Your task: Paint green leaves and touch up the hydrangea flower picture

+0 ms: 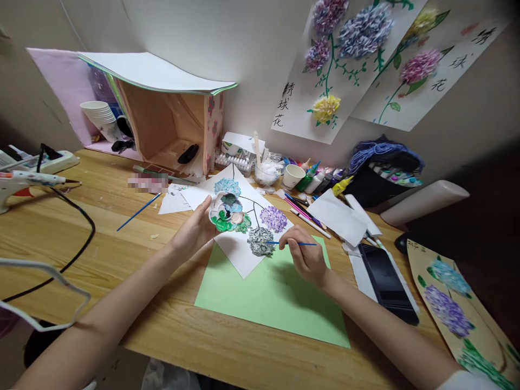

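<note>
Lying nearest, five o'clock from the white paper [244,264]: green sheet [268,303]. Right hand [305,257], four o'clock: thumb and fingertips pinch paintbrush [306,244], bristles apparently touching grey flower [258,241]. Left hand [196,225], nine o'clock: holds palette [228,212], thumb at edge. Beyond, two o'clock: paper cup [293,177].

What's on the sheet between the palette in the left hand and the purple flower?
In the head view, a green cluster beside the palette, then white sheet with thin black stems, up to the purple flower.
</note>
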`<state>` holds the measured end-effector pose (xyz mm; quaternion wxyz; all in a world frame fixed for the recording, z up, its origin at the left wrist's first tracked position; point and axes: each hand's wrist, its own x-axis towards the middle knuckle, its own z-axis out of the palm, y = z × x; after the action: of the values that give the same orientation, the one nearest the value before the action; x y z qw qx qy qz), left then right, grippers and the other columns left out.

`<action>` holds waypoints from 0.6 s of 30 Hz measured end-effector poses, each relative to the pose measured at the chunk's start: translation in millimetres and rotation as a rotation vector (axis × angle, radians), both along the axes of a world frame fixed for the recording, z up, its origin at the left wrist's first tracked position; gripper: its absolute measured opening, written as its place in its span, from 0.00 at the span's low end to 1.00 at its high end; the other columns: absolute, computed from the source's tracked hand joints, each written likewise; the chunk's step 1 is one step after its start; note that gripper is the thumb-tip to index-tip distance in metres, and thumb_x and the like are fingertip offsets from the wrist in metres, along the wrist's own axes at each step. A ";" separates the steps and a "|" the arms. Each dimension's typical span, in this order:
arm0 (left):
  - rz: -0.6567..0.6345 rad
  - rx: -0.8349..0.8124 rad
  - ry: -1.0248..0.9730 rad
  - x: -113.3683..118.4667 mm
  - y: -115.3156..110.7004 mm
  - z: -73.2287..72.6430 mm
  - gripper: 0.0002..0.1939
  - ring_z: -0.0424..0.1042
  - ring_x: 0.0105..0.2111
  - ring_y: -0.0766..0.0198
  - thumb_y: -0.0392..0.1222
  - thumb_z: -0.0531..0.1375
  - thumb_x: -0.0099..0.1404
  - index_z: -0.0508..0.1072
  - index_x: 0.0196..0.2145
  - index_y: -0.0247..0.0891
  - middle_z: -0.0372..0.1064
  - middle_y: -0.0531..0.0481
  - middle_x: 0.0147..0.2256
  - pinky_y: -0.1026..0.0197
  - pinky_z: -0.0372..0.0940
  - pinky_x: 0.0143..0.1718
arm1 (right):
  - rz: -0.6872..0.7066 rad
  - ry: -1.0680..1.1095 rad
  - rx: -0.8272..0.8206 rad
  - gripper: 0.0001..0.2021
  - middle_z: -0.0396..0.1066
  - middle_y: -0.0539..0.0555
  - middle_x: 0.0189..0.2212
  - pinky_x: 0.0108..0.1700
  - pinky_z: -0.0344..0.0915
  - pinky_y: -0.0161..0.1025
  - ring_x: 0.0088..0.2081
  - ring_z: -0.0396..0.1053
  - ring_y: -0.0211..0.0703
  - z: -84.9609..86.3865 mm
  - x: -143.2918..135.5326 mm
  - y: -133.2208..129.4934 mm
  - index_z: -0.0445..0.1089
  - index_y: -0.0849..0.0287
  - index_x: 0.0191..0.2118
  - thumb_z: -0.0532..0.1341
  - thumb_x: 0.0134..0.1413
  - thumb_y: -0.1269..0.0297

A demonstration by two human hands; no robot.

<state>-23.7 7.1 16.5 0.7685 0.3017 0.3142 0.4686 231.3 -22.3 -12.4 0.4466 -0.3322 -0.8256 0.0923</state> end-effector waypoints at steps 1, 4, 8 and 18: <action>-0.006 0.004 -0.003 0.2 0.1 -0.2 0.28 0.69 0.54 0.52 0.52 0.49 0.70 0.61 0.62 0.35 0.73 0.43 0.51 0.52 0.58 0.58 | 0.004 0.004 0.008 0.13 0.67 0.51 0.24 0.31 0.63 0.40 0.28 0.66 0.41 0.7 -0.8 0.2 0.64 0.55 0.32 0.46 0.65 0.70; -0.013 0.010 -0.003 1.0 0.5 -0.4 0.29 0.69 0.54 0.52 0.53 0.49 0.69 0.60 0.63 0.36 0.73 0.43 0.51 0.52 0.58 0.58 | 0.011 0.015 0.030 0.13 0.67 0.51 0.24 0.31 0.64 0.40 0.28 0.65 0.41 3.0 -2.1 0.7 0.65 0.55 0.33 0.46 0.65 0.69; -0.013 0.007 -0.010 1.3 0.7 -0.5 0.28 0.69 0.54 0.52 0.52 0.48 0.70 0.58 0.64 0.37 0.73 0.43 0.52 0.51 0.59 0.58 | 0.034 -0.030 0.029 0.12 0.67 0.51 0.24 0.31 0.63 0.40 0.28 0.64 0.42 5.8 -2.5 0.8 0.64 0.55 0.33 0.47 0.65 0.70; 0.008 -0.013 0.022 3.3 -0.3 1.5 0.27 0.70 0.53 0.52 0.51 0.48 0.70 0.62 0.62 0.35 0.74 0.42 0.50 0.50 0.58 0.58 | 0.049 -0.054 0.076 0.11 0.68 0.51 0.25 0.31 0.64 0.39 0.29 0.64 0.41 9.8 -6.7 3.7 0.64 0.54 0.35 0.47 0.65 0.70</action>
<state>-20.4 6.9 18.1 0.7651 0.3007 0.3267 0.4664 224.7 -18.6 -2.6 0.4341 -0.2971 -0.8482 0.0626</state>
